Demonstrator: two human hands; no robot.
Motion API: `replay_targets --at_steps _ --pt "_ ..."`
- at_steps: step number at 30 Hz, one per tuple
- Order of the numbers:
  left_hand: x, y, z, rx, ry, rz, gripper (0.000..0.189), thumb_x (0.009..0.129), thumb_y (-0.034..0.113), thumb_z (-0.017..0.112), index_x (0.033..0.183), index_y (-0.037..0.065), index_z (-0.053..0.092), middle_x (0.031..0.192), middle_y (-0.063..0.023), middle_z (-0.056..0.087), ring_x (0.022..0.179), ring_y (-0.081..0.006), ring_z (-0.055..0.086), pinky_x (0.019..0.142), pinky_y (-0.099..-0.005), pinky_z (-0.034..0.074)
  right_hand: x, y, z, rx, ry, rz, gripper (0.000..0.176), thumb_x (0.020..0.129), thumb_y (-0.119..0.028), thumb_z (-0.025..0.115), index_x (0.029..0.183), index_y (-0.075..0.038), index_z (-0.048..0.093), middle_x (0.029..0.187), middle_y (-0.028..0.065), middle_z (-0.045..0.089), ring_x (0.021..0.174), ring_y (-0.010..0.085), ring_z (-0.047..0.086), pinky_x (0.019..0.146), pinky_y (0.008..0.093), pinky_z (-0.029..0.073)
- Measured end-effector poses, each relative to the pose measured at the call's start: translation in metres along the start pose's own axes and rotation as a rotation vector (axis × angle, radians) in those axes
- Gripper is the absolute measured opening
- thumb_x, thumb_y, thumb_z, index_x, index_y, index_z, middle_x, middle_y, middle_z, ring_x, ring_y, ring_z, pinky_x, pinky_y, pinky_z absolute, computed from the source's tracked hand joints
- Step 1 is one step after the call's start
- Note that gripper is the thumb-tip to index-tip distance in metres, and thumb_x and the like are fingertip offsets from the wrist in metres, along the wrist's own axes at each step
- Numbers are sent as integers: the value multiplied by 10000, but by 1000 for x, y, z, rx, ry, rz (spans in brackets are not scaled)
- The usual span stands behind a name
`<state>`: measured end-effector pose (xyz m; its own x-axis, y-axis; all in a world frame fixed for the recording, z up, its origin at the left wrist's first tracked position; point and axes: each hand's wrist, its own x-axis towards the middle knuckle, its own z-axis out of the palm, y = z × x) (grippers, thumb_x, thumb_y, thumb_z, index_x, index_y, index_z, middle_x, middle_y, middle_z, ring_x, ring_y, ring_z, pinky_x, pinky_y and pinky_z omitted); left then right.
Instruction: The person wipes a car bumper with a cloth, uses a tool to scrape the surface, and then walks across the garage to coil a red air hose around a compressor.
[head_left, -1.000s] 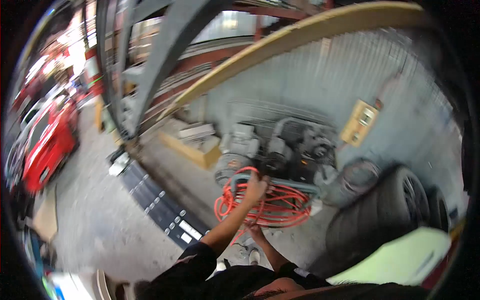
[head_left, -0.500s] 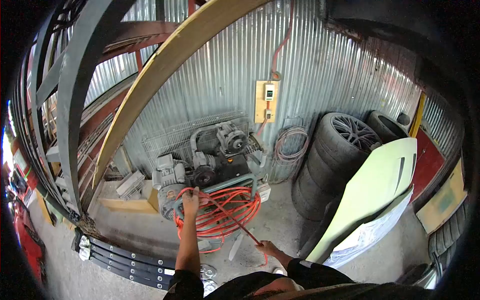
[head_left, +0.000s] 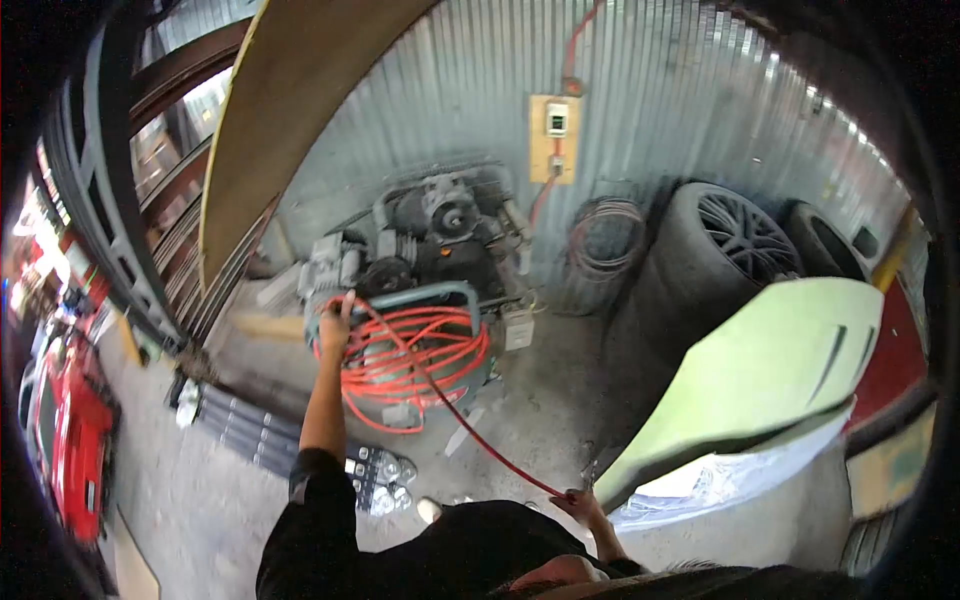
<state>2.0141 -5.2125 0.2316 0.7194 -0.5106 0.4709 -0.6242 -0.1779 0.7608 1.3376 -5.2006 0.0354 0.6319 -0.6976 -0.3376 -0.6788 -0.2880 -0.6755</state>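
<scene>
While left hand (head_left: 335, 325) grips coiled orange hose (head_left: 420, 352), right hand (head_left: 583, 503) clenched on its loose strand

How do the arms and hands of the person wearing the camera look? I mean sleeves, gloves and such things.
Both hands are bare: there are no gloves on the left hand or the right hand. The left arm has a short black sleeve, and its forearm is uncovered. The right forearm is uncovered too. Any watch or ring is too small to tell.
</scene>
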Motion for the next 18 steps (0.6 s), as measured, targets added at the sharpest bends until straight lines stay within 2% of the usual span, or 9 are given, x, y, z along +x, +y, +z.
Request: replay_targets --at_steps 1,4,6,7,13,14,16,17,18 --pt "-1 -1 -1 100 -9 -33 582 909 561 568 949 -12 657 837 -216 675 891 -356 667 799 -422 485 -19 -9 -25 63 115 -25 435 821 -444 743 777 -14 690 598 156 592 533 201 546 540 376 447" --pt "-17 82 -12 150 -143 -507 730 880 682 494 1153 12 587 872 -233 686 715 -325 707 643 -425 559 -50 -38 -75 187 374 -122 359 859 -298 738 688 -9 610 521 102 471 489 152 421 472 369 360" --pt "-6 29 3 250 -67 -344 765 880 701 467 1187 5 551 826 -229 682 551 -286 683 444 -399 546 -41 -12 -88 335 545 -164 320 860 -165 730 638 -11 559 540 -7 397 545 79 358 455 303 288" --pt "-18 84 -3 201 -111 -499 774 884 696 461 1215 -1 520 802 -219 678 524 -264 674 383 -369 525 -42 -45 -116 401 658 -176 356 872 -162 714 611 -30 512 556 -41 364 566 71 329 455 299 262" --pt "-7 18 20 318 0 -367 771 884 688 474 1196 -16 502 789 -238 671 566 -290 683 540 -401 558 18 -79 -206 430 947 -169 456 947 -272 648 608 -85 407 586 -71 318 562 64 278 476 293 208" --pt "-15 58 13 203 -68 -494 789 887 679 479 1225 -34 488 815 -268 665 599 -305 692 608 -411 558 34 -84 -215 467 994 -174 467 958 -298 635 607 -99 398 591 -77 313 562 61 270 480 287 200" --pt "-8 55 20 213 54 -391 793 899 646 491 1264 -57 460 805 -274 666 580 -307 688 538 -412 564 59 -102 -233 481 1054 -163 514 970 -365 607 600 -114 352 583 -77 301 554 62 260 481 286 188" --pt "-11 83 14 -12 -77 -613 765 909 610 505 1219 -90 502 718 -270 656 535 -305 676 442 -410 552 73 -99 -239 501 1072 -146 532 967 -393 602 591 -116 347 572 -74 299 549 61 260 478 288 190" --pt "-6 89 9 42 -149 -542 694 925 558 521 1094 -113 579 605 -234 632 475 -282 656 369 -393 528 88 -97 -246 516 1085 -130 550 964 -422 597 583 -118 343 561 -72 298 544 61 261 475 291 191"
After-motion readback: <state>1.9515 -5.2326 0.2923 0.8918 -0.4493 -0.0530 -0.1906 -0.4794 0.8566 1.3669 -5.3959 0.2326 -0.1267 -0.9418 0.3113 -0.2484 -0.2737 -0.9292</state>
